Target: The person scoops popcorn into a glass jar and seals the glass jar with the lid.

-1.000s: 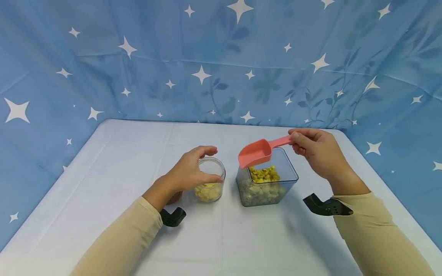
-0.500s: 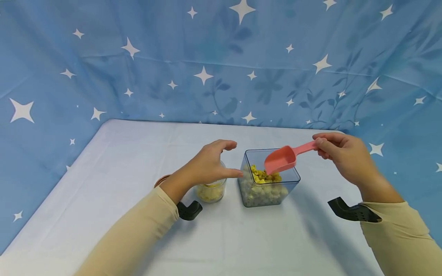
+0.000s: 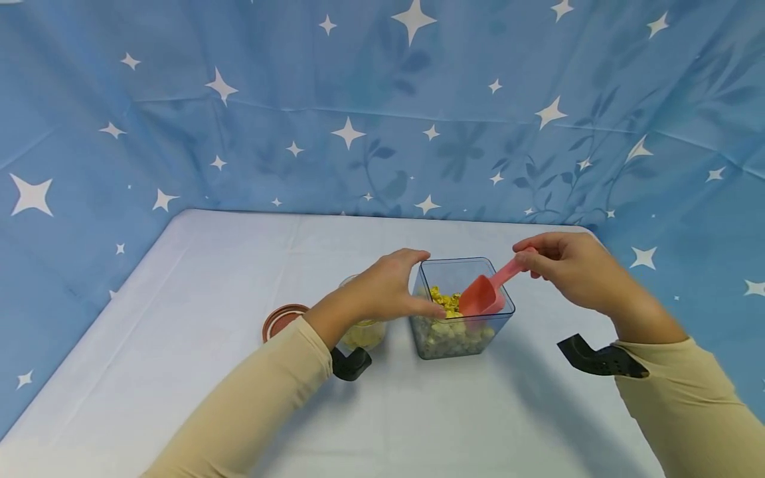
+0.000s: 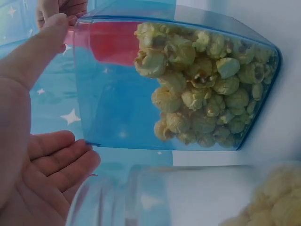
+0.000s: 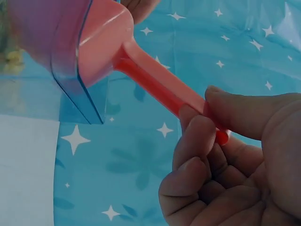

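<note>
My right hand (image 3: 568,269) pinches the handle of a pink scoop (image 3: 478,295) between thumb and fingers. The scoop's bowl dips into a clear square container (image 3: 430,342), its front edge at the popcorn (image 4: 202,89) inside. My left hand (image 3: 391,285) spreads thumb and fingers at the container's left side, the tips at two corners of its rim; whether both touch is hard to tell. Below that hand stands a round glass jar (image 3: 364,335) with popcorn in it, partly covered by the wrist.
A reddish-brown round lid (image 3: 277,320) lies left of the jar, partly under the left sleeve. The white-covered table (image 3: 418,411) ends at a blue star-patterned curtain (image 3: 269,86) behind.
My left hand has moved right from the jar to the square container. My right hand swung right, then back, lowering the scoop from above the container into it.
</note>
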`<state>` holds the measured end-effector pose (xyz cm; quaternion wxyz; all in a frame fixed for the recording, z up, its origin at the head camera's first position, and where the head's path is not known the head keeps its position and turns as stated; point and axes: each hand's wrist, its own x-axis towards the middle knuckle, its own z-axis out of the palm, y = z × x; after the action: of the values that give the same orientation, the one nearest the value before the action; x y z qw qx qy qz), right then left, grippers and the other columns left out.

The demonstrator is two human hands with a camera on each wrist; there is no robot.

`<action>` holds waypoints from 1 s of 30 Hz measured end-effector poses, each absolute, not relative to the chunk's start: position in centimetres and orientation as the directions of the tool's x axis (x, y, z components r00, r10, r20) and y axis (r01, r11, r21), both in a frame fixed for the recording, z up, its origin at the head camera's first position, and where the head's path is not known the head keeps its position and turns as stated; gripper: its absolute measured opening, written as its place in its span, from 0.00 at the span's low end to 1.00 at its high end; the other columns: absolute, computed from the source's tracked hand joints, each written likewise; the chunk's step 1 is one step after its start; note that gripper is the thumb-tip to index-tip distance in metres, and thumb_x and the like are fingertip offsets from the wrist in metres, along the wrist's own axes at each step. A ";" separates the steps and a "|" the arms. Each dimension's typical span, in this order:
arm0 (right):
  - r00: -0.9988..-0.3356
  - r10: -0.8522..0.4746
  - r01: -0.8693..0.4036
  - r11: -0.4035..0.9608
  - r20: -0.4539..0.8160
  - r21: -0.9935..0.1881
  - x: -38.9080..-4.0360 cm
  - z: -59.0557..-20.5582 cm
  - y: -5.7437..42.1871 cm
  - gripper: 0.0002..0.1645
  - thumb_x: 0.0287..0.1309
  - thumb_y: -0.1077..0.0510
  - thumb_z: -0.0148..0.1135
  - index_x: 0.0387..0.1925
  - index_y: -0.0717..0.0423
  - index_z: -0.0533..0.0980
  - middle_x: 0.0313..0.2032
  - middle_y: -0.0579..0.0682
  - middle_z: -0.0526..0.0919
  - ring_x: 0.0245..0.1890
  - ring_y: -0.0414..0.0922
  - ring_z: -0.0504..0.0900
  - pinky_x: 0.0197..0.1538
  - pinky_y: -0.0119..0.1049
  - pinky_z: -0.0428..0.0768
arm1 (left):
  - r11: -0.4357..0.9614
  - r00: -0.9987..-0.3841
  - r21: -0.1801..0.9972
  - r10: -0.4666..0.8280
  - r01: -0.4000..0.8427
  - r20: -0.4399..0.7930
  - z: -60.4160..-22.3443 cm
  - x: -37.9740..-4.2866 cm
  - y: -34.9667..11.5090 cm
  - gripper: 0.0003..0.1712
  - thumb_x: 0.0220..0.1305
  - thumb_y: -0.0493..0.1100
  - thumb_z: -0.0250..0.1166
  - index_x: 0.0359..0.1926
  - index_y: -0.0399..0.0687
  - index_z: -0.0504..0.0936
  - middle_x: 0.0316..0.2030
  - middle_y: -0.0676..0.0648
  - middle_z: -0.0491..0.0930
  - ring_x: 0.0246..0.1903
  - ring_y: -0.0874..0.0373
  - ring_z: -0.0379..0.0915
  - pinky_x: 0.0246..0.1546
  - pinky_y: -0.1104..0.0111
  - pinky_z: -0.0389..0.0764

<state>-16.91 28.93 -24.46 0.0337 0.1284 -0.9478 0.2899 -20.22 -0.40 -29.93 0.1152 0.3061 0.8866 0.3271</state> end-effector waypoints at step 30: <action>-0.984 -0.170 -0.155 0.671 0.054 -0.725 -16.3 -29.5 28.7 0.23 0.71 0.50 0.60 0.55 0.64 0.80 0.37 0.53 0.85 0.40 0.49 0.80 0.42 0.32 0.80 | 0.646 -0.802 0.610 0.597 0.459 -0.028 -29.7 -20.1 0.1 0.57 0.53 0.64 0.76 0.76 0.47 0.61 0.73 0.46 0.61 0.71 0.50 0.57 0.67 0.55 0.66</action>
<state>-16.29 28.73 -29.55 -0.0093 0.0890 -0.9139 0.3958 -20.10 0.08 -29.75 0.1140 0.2934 0.9000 0.3015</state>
